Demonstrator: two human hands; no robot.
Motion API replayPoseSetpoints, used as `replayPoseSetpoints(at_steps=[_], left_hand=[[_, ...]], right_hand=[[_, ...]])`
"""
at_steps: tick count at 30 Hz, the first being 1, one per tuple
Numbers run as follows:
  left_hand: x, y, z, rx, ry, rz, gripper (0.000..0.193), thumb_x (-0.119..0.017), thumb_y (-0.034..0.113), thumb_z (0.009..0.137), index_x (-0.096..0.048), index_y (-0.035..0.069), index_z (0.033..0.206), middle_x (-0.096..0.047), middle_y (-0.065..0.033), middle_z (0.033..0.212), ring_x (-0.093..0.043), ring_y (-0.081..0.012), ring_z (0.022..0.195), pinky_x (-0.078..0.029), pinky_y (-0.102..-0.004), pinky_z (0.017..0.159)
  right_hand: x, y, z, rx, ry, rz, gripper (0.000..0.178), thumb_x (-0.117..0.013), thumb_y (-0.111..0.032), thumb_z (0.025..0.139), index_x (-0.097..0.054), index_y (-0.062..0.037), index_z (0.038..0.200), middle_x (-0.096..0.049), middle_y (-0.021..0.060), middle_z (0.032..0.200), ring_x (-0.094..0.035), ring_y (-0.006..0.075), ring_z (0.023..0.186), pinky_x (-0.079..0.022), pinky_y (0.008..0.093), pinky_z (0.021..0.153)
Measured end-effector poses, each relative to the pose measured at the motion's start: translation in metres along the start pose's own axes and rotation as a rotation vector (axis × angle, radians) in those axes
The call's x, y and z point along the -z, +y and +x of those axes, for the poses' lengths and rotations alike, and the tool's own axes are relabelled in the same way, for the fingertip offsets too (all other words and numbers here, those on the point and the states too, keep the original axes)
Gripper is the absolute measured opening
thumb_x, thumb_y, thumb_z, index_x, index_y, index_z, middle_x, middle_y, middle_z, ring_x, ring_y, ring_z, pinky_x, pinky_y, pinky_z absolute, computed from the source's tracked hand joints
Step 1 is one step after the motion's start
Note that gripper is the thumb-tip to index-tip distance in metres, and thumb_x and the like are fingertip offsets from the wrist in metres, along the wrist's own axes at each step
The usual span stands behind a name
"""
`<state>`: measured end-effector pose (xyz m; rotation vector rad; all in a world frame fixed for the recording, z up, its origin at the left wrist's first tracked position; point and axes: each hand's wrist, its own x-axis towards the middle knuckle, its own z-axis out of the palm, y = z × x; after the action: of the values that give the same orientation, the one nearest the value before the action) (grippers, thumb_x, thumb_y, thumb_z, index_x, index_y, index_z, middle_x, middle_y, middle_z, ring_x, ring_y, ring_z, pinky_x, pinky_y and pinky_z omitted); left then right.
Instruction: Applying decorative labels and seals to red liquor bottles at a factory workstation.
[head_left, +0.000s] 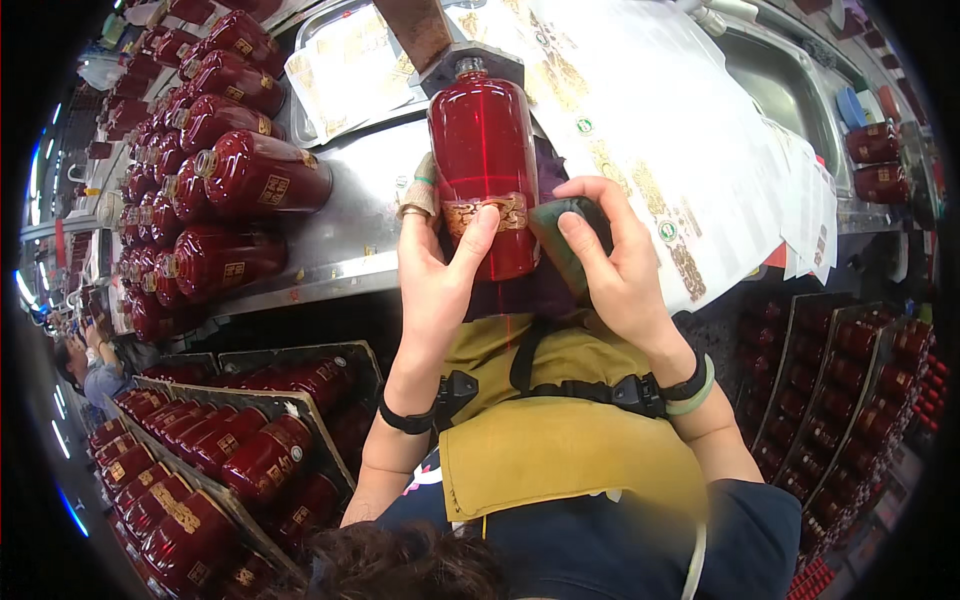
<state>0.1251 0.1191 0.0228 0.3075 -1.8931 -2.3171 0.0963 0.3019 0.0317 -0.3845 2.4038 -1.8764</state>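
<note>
- Got a bottle (482, 150) in upper middle of the frame, deep red and shiny, apparently laid on its side, neck end toward the top edge and base toward the lower edge. Dark cloth (500, 297) showing at its lower end and right side.
- Left hand (437, 275), centre of frame: fingers clamped on the bottle, curled round its left side, thumb pressed on the gold label (513, 212) near the base.
- Right hand (625, 265), just right of centre: fingers together on a dark pad (553, 235), right beside the bottle. Can't tell about actual contact between pad and glass.
- Looks like glass, so stiff all over, zero squish. Probably a bit heavy, more so with liquid inside. Can't tell full or empty, tbh.
- Likely slippery on that glossy round side, and likely to roll too. Wouldn't trust a light fingertip grip there.
- Treat as fragile: no knocks against the metal block (505, 68) at the neck end or the hard edge of the desk (370, 165) to the left.
- Best hold, imo: a full wrap round the wide body, above the label, near the middle for balance. Avoid hanging all that weight off the skinny neck.
- Go easy on the label, probably thin and prone to scuffing or creasing under a sliding thumb.
</note>
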Motion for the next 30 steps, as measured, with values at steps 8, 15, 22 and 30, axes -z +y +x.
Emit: replayPoseSetpoints(at_steps=[8,15,22,30], left_hand=[[-0.013,0.007,0.001,0.049,0.042,0.049,0.076,-0.078,0.008,0.092,-0.034,-0.005,0.153,-0.058,-0.0137,0.134,-0.062,-0.018,0.117,-0.053,-0.0321,0.099],[-0.012,0.003,0.0,-0.047,0.059,0.085,0.08,-0.08,0.01,0.09,-0.033,-0.005,0.152,-0.057,-0.0138,0.135,-0.061,-0.0176,0.118,-0.053,-0.0329,0.099],[-0.01,0.005,0.0,-0.02,0.028,0.078,0.075,-0.076,0.011,0.094,-0.033,-0.005,0.153,-0.057,-0.0137,0.137,-0.059,-0.0178,0.121,-0.051,-0.0334,0.103],[0.003,0.001,-0.001,0.04,-0.026,-0.092,0.062,-0.06,0.011,0.105,-0.03,-0.004,0.157,-0.054,-0.0139,0.144,-0.055,-0.0192,0.128,-0.046,-0.0355,0.109]], right_hand=[[-0.011,0.0,-0.004,-0.025,-0.003,0.093,0.019,-0.059,-0.008,0.102,-0.059,-0.0009,0.119,-0.068,0.012,0.103,-0.066,0.0217,0.094,-0.051,0.0329,0.088],[-0.012,0.006,-0.005,-0.075,0.007,0.13,0.02,-0.059,-0.009,0.103,-0.058,0.0001,0.121,-0.067,0.0105,0.106,-0.064,0.0175,0.095,-0.051,0.031,0.088],[-0.012,0.013,0.007,-0.044,0.091,0.232,0.02,-0.058,-0.01,0.105,-0.058,-0.0004,0.121,-0.064,0.0066,0.109,-0.06,0.0116,0.101,-0.048,0.0269,0.092],[-0.025,0.016,0.021,-0.129,-0.029,0.19,0.051,-0.083,-0.028,0.089,-0.051,-0.0023,0.12,-0.063,0.0099,0.108,-0.06,0.0137,0.101,-0.051,0.0304,0.089]])
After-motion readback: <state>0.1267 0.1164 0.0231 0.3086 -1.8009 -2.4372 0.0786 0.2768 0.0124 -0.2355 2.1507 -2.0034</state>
